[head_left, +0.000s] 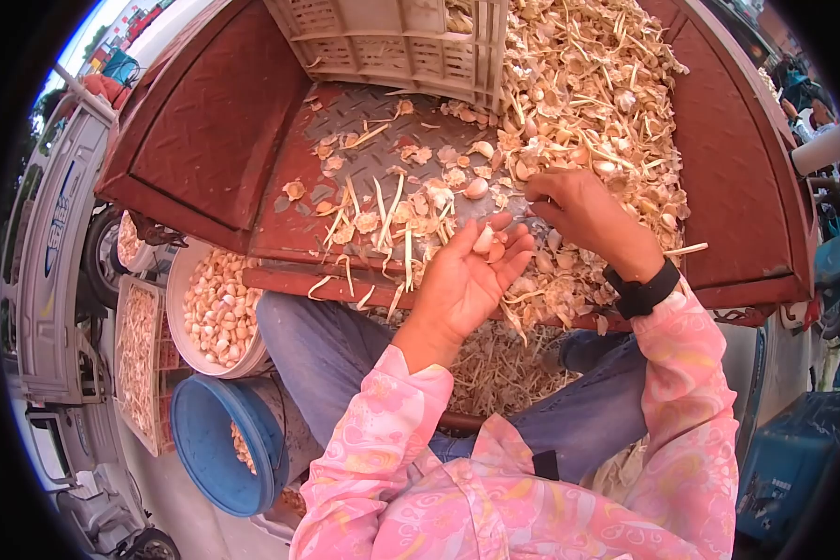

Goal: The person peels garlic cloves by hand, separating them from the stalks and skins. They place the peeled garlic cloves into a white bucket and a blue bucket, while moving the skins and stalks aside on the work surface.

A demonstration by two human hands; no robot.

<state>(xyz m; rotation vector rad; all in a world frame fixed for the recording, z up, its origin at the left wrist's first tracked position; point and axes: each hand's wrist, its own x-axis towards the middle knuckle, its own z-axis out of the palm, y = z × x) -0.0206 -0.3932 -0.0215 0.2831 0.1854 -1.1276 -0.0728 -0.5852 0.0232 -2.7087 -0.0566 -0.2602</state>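
My left hand (471, 280) is palm up over the near edge of the red metal tray (299, 266), its fingers spread and slightly curled, with garlic cloves (484, 240) lying in it. To its right, my right hand (579, 207) is bent down over the garlic pile, its fingers drawn together; whatever is between the fingertips is too hidden to tell. A single clove (476, 189) lies on the tray just beyond my left hand. Loose skins and dry stems (392, 210) are scattered to the left of it.
A plastic crate (392, 56) stands at the tray's back. The heap of garlic and skins (597, 103) fills the tray's right part. At left are a white bucket of cloves (222, 308), a blue bucket (219, 448), a crate of cloves (140, 364) and a parked vehicle (61, 261).
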